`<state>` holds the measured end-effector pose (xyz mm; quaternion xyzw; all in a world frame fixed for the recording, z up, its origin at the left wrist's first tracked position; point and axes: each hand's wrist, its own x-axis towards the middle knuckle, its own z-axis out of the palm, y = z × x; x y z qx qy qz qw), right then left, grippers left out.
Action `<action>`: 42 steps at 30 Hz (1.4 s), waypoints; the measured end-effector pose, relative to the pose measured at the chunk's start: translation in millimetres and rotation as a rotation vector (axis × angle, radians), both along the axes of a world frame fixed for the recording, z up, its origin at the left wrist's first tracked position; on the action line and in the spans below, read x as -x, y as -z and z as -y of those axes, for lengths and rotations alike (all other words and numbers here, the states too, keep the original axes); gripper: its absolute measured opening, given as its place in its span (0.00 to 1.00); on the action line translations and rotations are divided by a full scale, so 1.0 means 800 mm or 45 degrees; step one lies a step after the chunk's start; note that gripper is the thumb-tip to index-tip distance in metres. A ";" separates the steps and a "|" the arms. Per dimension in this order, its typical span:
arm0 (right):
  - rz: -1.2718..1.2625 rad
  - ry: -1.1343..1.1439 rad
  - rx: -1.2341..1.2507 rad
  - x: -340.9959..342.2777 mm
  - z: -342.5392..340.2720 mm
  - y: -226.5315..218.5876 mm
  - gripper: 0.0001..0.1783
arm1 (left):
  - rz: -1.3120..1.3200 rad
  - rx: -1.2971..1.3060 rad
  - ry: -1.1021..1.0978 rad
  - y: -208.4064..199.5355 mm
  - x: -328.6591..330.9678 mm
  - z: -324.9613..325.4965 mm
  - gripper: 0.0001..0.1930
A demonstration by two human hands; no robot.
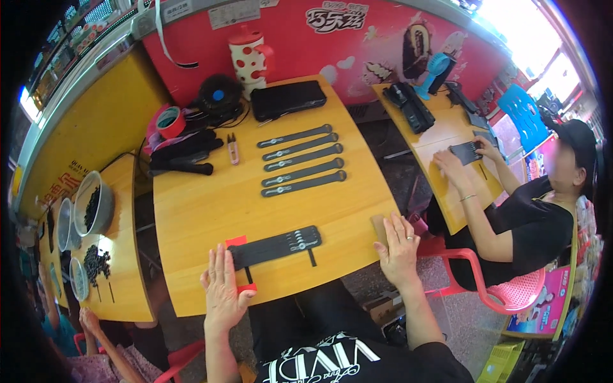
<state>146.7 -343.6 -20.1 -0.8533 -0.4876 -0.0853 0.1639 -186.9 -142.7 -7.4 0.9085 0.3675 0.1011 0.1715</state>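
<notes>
My left hand [221, 290] lies with fingers stretched out at the left end of a dark grey stack of flat straps [271, 249] near the table's front edge. It holds nothing that I can see. Red tape pieces [236, 241] show above and below that end of the stack. White marks and small fittings line the stack's right end. A thin black strip sticks out below each end. My right hand [400, 252] rests open at the table's right edge, fingers apart, next to a brown patch [380, 230]. Farther back, several single dark straps [303, 159] lie in a row.
Thread snips [233, 150], a red tape roll [170, 122], a black fan [219, 96], a spotted mug [248, 57] and a black case [288, 100] stand farther back. Left, another table holds plastic bowls [105, 214] and small black parts [97, 263]. Right, a seated co-worker [511, 217] handles a dark piece.
</notes>
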 end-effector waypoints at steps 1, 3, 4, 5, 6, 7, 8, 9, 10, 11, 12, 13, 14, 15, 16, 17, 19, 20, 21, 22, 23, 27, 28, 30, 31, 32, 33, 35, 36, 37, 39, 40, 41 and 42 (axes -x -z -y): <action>0.004 0.006 -0.005 0.003 -0.006 -0.001 0.31 | 0.004 -0.005 0.006 -0.005 0.001 -0.006 0.52; -0.079 -0.164 -0.329 0.022 -0.025 -0.022 0.27 | -0.137 -0.022 -0.035 -0.015 0.006 -0.014 0.49; -0.096 -0.275 -0.371 0.037 -0.042 -0.027 0.23 | -0.172 -0.040 -0.044 -0.019 0.004 -0.019 0.45; -0.110 -0.278 -0.372 0.049 -0.056 -0.031 0.23 | -0.186 -0.040 -0.048 -0.019 -0.001 -0.024 0.45; -0.159 -0.368 -0.324 0.060 -0.069 -0.035 0.23 | -0.178 -0.024 -0.022 -0.015 -0.010 -0.028 0.44; -0.203 -0.476 -0.287 0.062 -0.085 -0.033 0.23 | -0.167 -0.019 -0.012 -0.009 -0.022 -0.036 0.43; -0.156 -0.453 -0.303 0.061 -0.095 -0.026 0.22 | -0.199 -0.040 0.010 -0.010 -0.031 -0.038 0.42; -0.167 -0.475 -0.316 0.058 -0.102 -0.017 0.22 | -0.210 -0.051 -0.013 -0.010 -0.032 -0.040 0.42; -0.213 -0.369 -0.351 0.054 -0.108 -0.007 0.22 | -0.224 -0.060 -0.003 -0.009 -0.032 -0.042 0.42; -0.257 -0.254 -0.373 0.052 -0.112 -0.002 0.22 | -0.236 -0.056 0.015 -0.008 -0.035 -0.044 0.42; -0.265 -0.264 -0.369 0.052 -0.118 0.002 0.22 | -0.276 -0.040 0.011 -0.012 -0.039 -0.045 0.42; -0.265 -0.213 -0.310 0.052 -0.126 0.004 0.21 | -0.281 -0.034 0.003 -0.010 -0.040 -0.046 0.42; -0.261 -0.158 -0.248 0.051 -0.131 0.004 0.21 | -0.325 -0.031 -0.009 -0.008 -0.041 -0.047 0.43; -0.263 -0.161 -0.239 0.055 -0.136 0.003 0.21 | -0.369 -0.028 -0.018 -0.006 -0.042 -0.047 0.44; -0.213 -0.171 -0.181 0.061 -0.143 0.002 0.21 | -0.370 -0.019 -0.020 -0.006 -0.042 -0.048 0.44; -0.163 -0.181 -0.124 0.066 -0.148 0.001 0.22 | -0.381 -0.024 -0.030 -0.007 -0.043 -0.048 0.45; -0.043 -0.159 -0.041 0.074 -0.154 0.004 0.22 | -0.394 -0.022 -0.041 -0.006 -0.047 -0.049 0.47; 0.076 -0.136 0.034 0.079 -0.153 0.003 0.23 | -0.397 -0.019 -0.049 -0.009 -0.048 -0.048 0.47; 0.070 -0.140 0.039 0.080 -0.152 0.002 0.23 | -0.399 -0.017 -0.056 -0.012 -0.047 -0.045 0.48; 0.084 -0.121 0.088 0.078 -0.152 0.001 0.23 | -0.404 -0.013 -0.057 -0.011 -0.044 -0.042 0.48; 0.106 -0.101 0.123 0.074 -0.155 0.000 0.23 | -0.388 -0.032 -0.052 -0.005 -0.045 -0.045 0.47; 0.051 -0.161 0.013 0.062 -0.153 0.008 0.22 | -0.307 -0.056 -0.009 0.008 -0.030 -0.052 0.45; -0.087 -0.199 -0.133 0.047 -0.149 0.018 0.20 | -0.294 -0.068 -0.004 0.009 -0.025 -0.059 0.45; -0.230 -0.245 -0.285 0.020 -0.141 0.021 0.19 | 0.411 0.232 -0.101 0.004 -0.010 -0.067 0.38; -0.295 -0.157 -0.355 0.002 -0.145 0.014 0.17 | 0.411 0.224 -0.102 -0.003 -0.008 -0.068 0.38; -0.363 -0.065 -0.424 -0.009 -0.151 0.010 0.15 | 0.427 0.152 -0.171 -0.014 -0.006 -0.070 0.32; -0.351 -0.057 -0.433 -0.021 -0.158 0.009 0.15 | 0.455 0.080 -0.230 -0.022 -0.011 -0.074 0.26; -0.170 0.123 -0.295 -0.036 -0.173 0.006 0.15 | 0.553 0.020 -0.271 -0.034 -0.020 -0.067 0.22; -0.170 0.123 -0.299 -0.037 -0.180 0.002 0.15 | 0.642 -0.035 -0.325 -0.039 -0.025 -0.061 0.17; -0.162 0.176 -0.223 -0.037 -0.188 -0.003 0.14 | 0.642 -0.038 -0.324 -0.044 -0.029 -0.055 0.17; -0.164 0.211 -0.145 -0.034 -0.200 -0.008 0.14 | 0.661 -0.041 -0.206 -0.050 -0.032 -0.042 0.15; -0.122 0.211 -0.133 -0.035 -0.203 -0.008 0.13 | 0.658 -0.043 -0.214 -0.049 -0.035 -0.037 0.15; -0.081 0.209 -0.122 -0.035 -0.206 -0.008 0.12 | 0.639 -0.080 -0.165 -0.049 -0.036 -0.032 0.14; -0.084 0.199 -0.122 -0.036 -0.208 -0.005 0.12 | 0.621 -0.115 -0.116 -0.049 -0.037 -0.029 0.14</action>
